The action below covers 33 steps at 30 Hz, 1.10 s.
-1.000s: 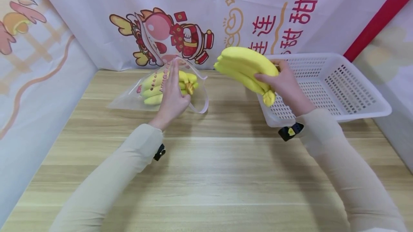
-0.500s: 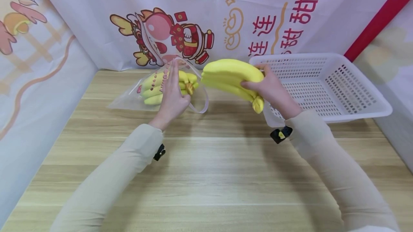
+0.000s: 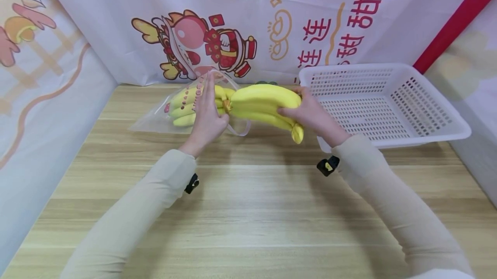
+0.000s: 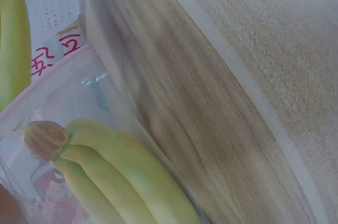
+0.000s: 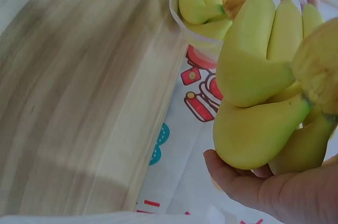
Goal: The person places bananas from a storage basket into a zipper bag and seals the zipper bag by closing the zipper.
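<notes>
1. Since the earlier frames, the right hand (image 3: 312, 113) and its yellow bunch of bananas (image 3: 260, 103) have travelled left and down, from over the basket (image 3: 351, 67) to the mouth of the clear bag (image 3: 153, 120); the left hand (image 3: 207, 119), bag and basket stay put.
2. I see the bag lying on the worktop (image 3: 248, 210), its rounded mouth facing the basket, pink print on its film.
3. Inside the bag is a second bunch (image 3: 184, 120), its brown stem towards the mouth.
4. The white basket stands at the right, its slotted floor and walls showing.
5. The held bunch is plump and bright yellow, its stem pointing down and right, its tips at the bag's mouth; I cannot tell whether they touch the second bunch.
6. On the right I have fingers curled round the held bunch near its stem, thumb on the near side.
7. On the left the fingers are straight and together, upright at the bag's upper rim.
</notes>
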Each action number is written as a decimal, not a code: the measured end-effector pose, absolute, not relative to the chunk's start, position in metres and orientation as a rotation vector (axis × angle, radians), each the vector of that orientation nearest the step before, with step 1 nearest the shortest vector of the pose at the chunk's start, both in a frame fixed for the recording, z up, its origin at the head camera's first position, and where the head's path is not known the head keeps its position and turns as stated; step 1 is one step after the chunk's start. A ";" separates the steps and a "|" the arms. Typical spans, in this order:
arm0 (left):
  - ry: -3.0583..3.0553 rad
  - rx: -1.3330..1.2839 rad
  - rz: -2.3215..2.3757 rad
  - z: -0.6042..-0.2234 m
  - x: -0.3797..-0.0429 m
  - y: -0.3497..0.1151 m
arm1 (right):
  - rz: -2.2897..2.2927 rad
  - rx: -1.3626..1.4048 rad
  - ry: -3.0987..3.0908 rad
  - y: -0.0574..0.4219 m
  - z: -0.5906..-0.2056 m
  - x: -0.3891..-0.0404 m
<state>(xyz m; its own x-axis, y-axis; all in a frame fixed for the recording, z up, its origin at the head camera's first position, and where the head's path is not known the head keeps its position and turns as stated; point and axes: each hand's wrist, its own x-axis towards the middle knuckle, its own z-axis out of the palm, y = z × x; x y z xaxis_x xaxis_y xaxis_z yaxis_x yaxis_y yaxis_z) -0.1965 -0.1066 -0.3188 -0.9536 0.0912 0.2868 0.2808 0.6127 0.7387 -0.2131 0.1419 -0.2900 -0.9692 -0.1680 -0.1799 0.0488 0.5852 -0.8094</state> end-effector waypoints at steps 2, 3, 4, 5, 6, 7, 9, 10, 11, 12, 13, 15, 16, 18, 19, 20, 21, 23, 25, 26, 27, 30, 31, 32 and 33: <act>-2.617 -0.303 -1.262 -0.319 -0.196 -0.107 | -1.301 -0.106 2.583 0.140 -0.291 -0.213; -2.617 -0.302 -1.268 -0.319 -0.196 -0.107 | -1.294 -0.115 2.582 0.139 -0.292 -0.212; -2.616 -0.302 -1.273 -0.319 -0.196 -0.106 | -1.281 -0.130 2.587 0.138 -0.292 -0.212; -2.616 -0.303 -1.282 -0.319 -0.196 -0.106 | -1.261 -0.146 2.596 0.137 -0.293 -0.212; -2.614 -0.305 -1.290 -0.319 -0.196 -0.106 | -1.247 -0.164 2.602 0.136 -0.294 -0.212; -2.615 -0.306 -1.295 -0.319 -0.196 -0.106 | -1.234 -0.182 2.611 0.135 -0.295 -0.212; -2.611 -0.318 -1.308 -0.319 -0.195 -0.105 | -1.226 -0.210 2.613 0.132 -0.297 -0.211; -2.612 -0.323 -1.311 -0.319 -0.196 -0.105 | -1.227 -0.214 2.613 0.131 -0.297 -0.210; -2.611 -0.328 -1.314 -0.319 -0.196 -0.105 | -1.229 -0.214 2.618 0.129 -0.298 -0.209; -2.608 -0.334 -1.315 -0.319 -0.196 -0.105 | -1.243 -0.211 2.614 0.128 -0.298 -0.209; -2.607 -0.339 -1.316 -0.320 -0.196 -0.105 | -1.255 -0.200 2.613 0.126 -0.299 -0.208; -2.607 -0.344 -1.321 -0.320 -0.195 -0.104 | -1.277 -0.176 2.625 0.123 -0.299 -0.207; -2.609 -0.345 -1.320 -0.320 -0.195 -0.104 | -1.298 -0.166 2.625 0.122 -0.299 -0.206; -2.607 -0.346 -1.322 -0.320 -0.195 -0.104 | -1.351 -0.152 2.624 0.119 -0.299 -0.206; -2.608 -0.347 -1.320 -0.320 -0.195 -0.104 | -1.377 -0.147 2.622 0.118 -0.299 -0.206; -2.609 -0.348 -1.316 -0.320 -0.194 -0.104 | -1.406 -0.146 2.617 0.117 -0.300 -0.205; -2.606 -0.353 -1.313 -0.320 -0.194 -0.104 | -1.438 -0.146 2.605 0.116 -0.300 -0.205; -2.605 -0.358 -1.306 -0.320 -0.194 -0.103 | -1.489 -0.135 2.581 0.114 -0.301 -0.204; -2.606 -0.370 -1.300 -0.320 -0.194 -0.102 | -1.512 -0.119 2.563 0.112 -0.301 -0.203; -2.606 -0.379 -1.304 -0.320 -0.193 -0.102 | -1.521 -0.104 2.554 0.111 -0.301 -0.202; -2.608 -0.388 -1.306 -0.321 -0.193 -0.102 | -1.523 -0.085 2.550 0.110 -0.301 -0.202; -2.613 -0.412 -1.305 -0.321 -0.193 -0.100 | -1.530 -0.038 2.533 0.106 -0.301 -0.202; -2.613 -0.419 -1.305 -0.321 -0.193 -0.100 | -1.531 -0.029 2.530 0.104 -0.301 -0.202; -2.613 -0.423 -1.300 -0.321 -0.193 -0.100 | -1.532 -0.021 2.527 0.103 -0.301 -0.203; -2.612 -0.425 -1.293 -0.321 -0.192 -0.100 | -1.535 -0.023 2.524 0.102 -0.301 -0.203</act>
<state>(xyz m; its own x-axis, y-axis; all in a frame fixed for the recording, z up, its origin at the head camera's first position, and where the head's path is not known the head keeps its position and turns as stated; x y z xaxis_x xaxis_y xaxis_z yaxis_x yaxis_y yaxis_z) -0.1923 -0.0998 -0.3212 -0.9396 0.1681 0.2982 0.3390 0.5772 0.7429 -0.2032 0.1023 -0.3009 -0.9823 -0.1102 -0.1512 0.0836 0.4645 -0.8816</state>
